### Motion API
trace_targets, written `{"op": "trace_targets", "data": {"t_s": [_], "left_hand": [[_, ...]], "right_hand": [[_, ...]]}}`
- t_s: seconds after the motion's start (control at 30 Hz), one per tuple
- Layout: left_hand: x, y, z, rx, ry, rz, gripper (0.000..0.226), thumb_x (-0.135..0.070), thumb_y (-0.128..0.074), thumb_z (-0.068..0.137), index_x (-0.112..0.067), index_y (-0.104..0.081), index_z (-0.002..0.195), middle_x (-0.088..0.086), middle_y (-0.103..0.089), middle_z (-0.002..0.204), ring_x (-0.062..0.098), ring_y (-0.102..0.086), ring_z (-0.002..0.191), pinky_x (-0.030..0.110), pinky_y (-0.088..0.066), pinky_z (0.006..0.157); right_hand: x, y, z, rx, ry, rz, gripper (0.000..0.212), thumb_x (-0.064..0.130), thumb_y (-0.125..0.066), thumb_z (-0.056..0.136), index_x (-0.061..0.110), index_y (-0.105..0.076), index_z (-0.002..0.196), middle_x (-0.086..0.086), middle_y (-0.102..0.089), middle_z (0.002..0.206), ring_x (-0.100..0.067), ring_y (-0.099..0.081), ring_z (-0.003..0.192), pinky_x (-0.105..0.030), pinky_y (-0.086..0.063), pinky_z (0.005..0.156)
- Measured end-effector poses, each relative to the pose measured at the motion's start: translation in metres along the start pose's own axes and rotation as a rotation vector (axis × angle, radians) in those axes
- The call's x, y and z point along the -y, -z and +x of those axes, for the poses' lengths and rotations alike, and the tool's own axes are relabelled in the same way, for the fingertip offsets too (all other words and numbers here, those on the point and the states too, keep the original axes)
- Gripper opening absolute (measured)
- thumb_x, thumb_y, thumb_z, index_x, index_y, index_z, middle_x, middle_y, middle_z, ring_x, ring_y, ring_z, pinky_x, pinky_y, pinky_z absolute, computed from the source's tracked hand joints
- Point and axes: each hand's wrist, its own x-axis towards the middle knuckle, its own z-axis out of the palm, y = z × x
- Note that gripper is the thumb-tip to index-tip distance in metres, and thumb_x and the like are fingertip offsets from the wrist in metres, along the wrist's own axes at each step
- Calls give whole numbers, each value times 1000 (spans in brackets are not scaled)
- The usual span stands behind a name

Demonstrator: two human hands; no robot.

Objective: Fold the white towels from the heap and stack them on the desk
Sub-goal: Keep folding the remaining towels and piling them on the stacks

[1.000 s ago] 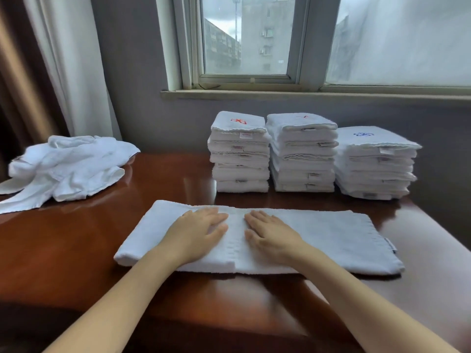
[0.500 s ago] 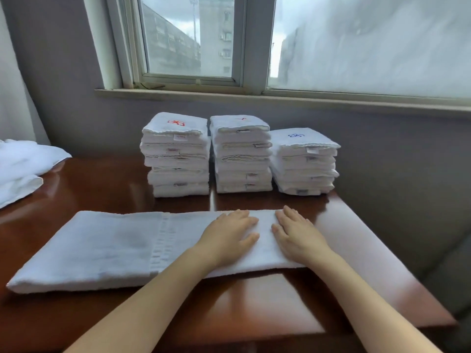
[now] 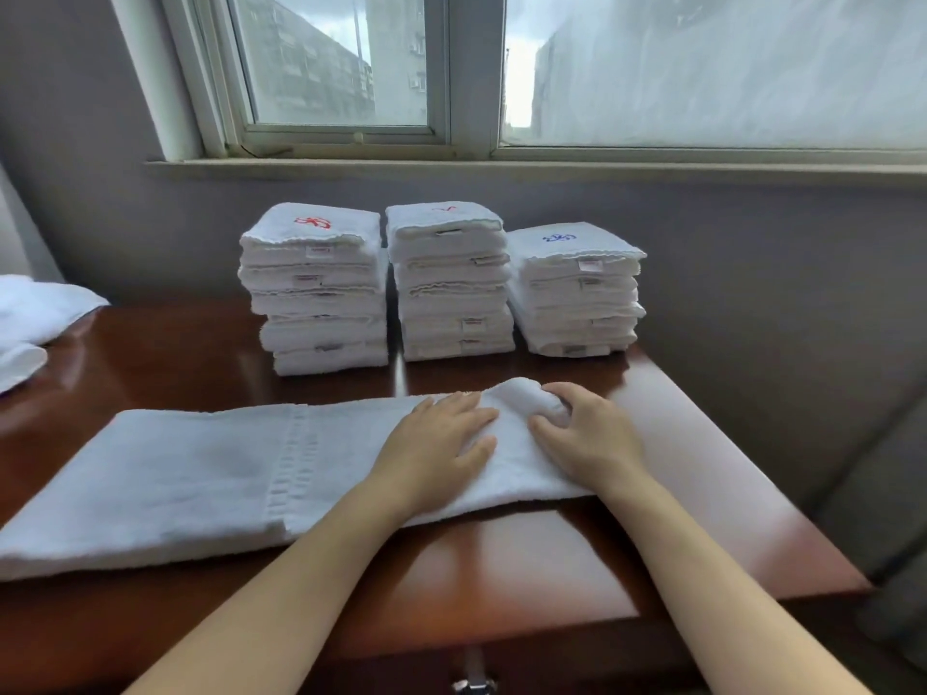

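Fingers of the left hand [image 3: 441, 443] lie straight and slightly spread, pressed flat on the towel [image 3: 200, 479]. I record the right hand [image 3: 592, 433] just beside it, fingers curled round the towel's right end, which is bunched up and raised off the wood. The towel itself is folded into a long strip and lies lengthwise across the near part of the desk [image 3: 501, 569], its left end running out of my view.

Behind it, against the wall, I count three piles of folded white towels standing side by side. The left stack [image 3: 321, 293] carries a red mark on top. The middle stack [image 3: 451, 288] shows a smaller red mark. The right stack [image 3: 577, 293] is the lowest and carries a blue one.

The heap [image 3: 40, 313] of unfolded towels sits at the far left edge of the desk, well apart from the hands and only partly visible. A metal drawer handle [image 3: 471, 684] shows at the desk's near edge.
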Motion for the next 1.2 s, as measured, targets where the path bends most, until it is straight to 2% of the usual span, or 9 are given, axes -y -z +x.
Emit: {"op": "trace_targets", "data": {"t_s": [0.17, 0.3, 0.4, 0.5, 0.63, 0.8, 1.0, 1.13, 1.2], "left_hand": [[-7, 5, -8, -184, -45, -282, 44, -24, -55, 98, -29, -51, 141, -11, -59, 135, 4, -56, 118, 29, -45, 102], [-25, 16, -6, -76, 88, -684, 43, -32, -46, 103, -28, -44, 146, -9, -57, 139, 5, -55, 122, 30, -44, 106], [-39, 39, 1, -42, 212, -1040, 36, -39, -39, 104, -24, -57, 132, -2, -70, 118, 12, -68, 103, 29, -57, 82], [-34, 73, -5, -69, 382, -1162, 38, -46, -51, 98, -18, -66, 119, 7, -75, 105, 15, -73, 88, 25, -58, 65], [-5, 114, -25, -110, 481, -1073, 26, -22, -58, 90, -13, -68, 112, 14, -74, 102, 27, -72, 93, 32, -60, 74], [38, 153, -57, -231, 615, -947, 24, 5, -41, 84, -9, -60, 85, 1, -65, 68, 11, -64, 58, 19, -49, 48], [96, 187, -106, -373, 712, -898, 29, 2, -44, 84, -7, -64, 104, 10, -68, 90, 21, -65, 78, 27, -55, 60], [136, 199, -135, -395, 785, -926, 28, -5, -47, 88, -11, -64, 110, 12, -70, 100, 26, -67, 90, 29, -53, 59], [152, 200, -147, -383, 819, -926, 25, -4, -47, 88, -11, -64, 105, 10, -71, 93, 24, -67, 83, 27, -52, 57]], "right_hand": [[-3, 14, 1, 15, -123, 673, 50, 14, -80, 76, 23, -65, 123, 7, -68, 115, 1, -62, 95, -7, -46, 75], [15, 19, -8, 110, -137, 1081, 59, 6, -73, 84, 15, -53, 138, -3, -70, 118, -14, -67, 106, -32, -52, 97], [44, 22, -13, 223, -88, 1155, 38, 24, -56, 98, 21, -51, 136, -5, -70, 119, -16, -68, 106, -31, -53, 92], [72, 21, -19, 359, 11, 1256, 27, 28, -36, 105, 25, -58, 120, -8, -73, 111, -21, -70, 103, -24, -55, 80], [107, 11, -24, 396, 166, 1205, 39, -3, -43, 96, 14, -54, 130, -9, -73, 110, -24, -71, 101, -27, -52, 85], [163, -9, -33, 400, 338, 1096, 57, -20, -41, 84, 21, -62, 118, -13, -71, 110, -22, -68, 105, -33, -50, 83], [216, -43, -39, 377, 471, 905, 44, -6, -47, 92, 24, -62, 121, 4, -64, 126, -6, -56, 121, -28, -45, 105], [237, -74, -42, 434, 467, 640, 36, 16, -50, 98, 31, -59, 129, 12, -57, 133, 6, -49, 113, 5, -34, 82], [245, -87, -44, 464, 498, 500, 42, 17, -49, 96, 31, -53, 135, 11, -52, 138, 7, -43, 109, 3, -29, 78]]}}
